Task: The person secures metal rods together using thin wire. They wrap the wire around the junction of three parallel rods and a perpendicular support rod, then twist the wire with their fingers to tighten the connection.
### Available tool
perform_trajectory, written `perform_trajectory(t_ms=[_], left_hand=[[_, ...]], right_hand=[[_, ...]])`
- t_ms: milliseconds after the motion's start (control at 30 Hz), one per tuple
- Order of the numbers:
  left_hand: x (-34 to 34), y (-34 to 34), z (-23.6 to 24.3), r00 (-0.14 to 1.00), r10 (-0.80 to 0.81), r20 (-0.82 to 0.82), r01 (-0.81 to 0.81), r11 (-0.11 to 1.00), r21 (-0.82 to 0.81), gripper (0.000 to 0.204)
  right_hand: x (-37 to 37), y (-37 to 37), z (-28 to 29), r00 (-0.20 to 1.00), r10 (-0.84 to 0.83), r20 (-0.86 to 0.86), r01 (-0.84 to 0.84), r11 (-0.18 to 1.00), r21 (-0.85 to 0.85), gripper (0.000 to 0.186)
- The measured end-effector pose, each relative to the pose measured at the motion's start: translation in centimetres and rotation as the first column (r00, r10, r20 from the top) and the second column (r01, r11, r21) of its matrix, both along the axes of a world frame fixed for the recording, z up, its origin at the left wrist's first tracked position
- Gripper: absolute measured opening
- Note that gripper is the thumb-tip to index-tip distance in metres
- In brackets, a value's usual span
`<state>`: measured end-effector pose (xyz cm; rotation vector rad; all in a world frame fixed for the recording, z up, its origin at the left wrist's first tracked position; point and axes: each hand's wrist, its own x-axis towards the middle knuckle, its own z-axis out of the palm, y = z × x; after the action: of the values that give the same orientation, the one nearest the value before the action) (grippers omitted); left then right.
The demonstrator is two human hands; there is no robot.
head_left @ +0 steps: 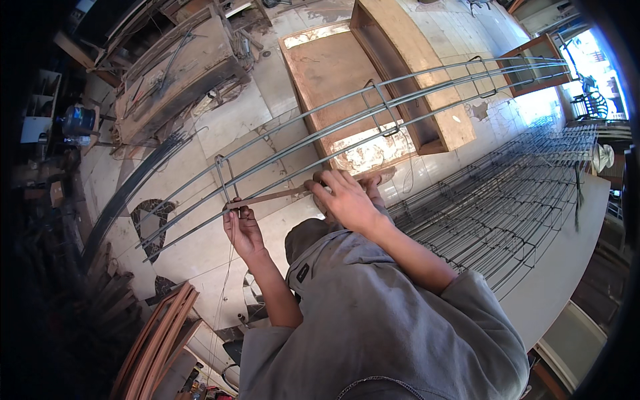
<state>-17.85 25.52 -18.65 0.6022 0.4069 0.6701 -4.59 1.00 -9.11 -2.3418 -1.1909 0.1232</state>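
A long cage of steel rods runs across in front of me, with bent wire stirrups around it. At its near left stirrup, my left hand pinches at the bottom corner, beside the lowest rod. Thin wires hang down from those fingers. A narrow brown wooden strip reaches from the left fingertips toward my right hand. My right fingers are bent over the strip's other end, close to my knee. What lies under the right palm is hidden.
A wooden cabinet frame lies beneath the cage. Stacked finished rod cages fill the right side on a pale surface. A bundle of dark rods lies left, near a worn wooden workbench. Wooden frames stand lower left.
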Motion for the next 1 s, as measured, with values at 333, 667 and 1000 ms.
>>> perform_trajectory(t_ms=[333,667,1000], left_hand=[[0.2,-0.4,0.7,0.998,0.02,-0.054,-0.015,0.995,0.102,0.027],[0.3,-0.7,0.3,1.0,0.017,-0.011,-0.016,0.999,0.051,0.03],[0.6,-1.0,0.8,0.998,-0.002,-0.058,0.008,0.995,0.103,0.026]], right_hand=[[1.7,0.2,1.6,0.999,-0.007,0.054,0.003,0.998,0.067,0.062],[3.6,1.4,1.1,0.983,0.047,0.175,-0.081,0.978,0.191,0.051],[4.3,1.0,1.6,0.983,0.07,0.172,-0.092,0.987,0.128,0.047]])
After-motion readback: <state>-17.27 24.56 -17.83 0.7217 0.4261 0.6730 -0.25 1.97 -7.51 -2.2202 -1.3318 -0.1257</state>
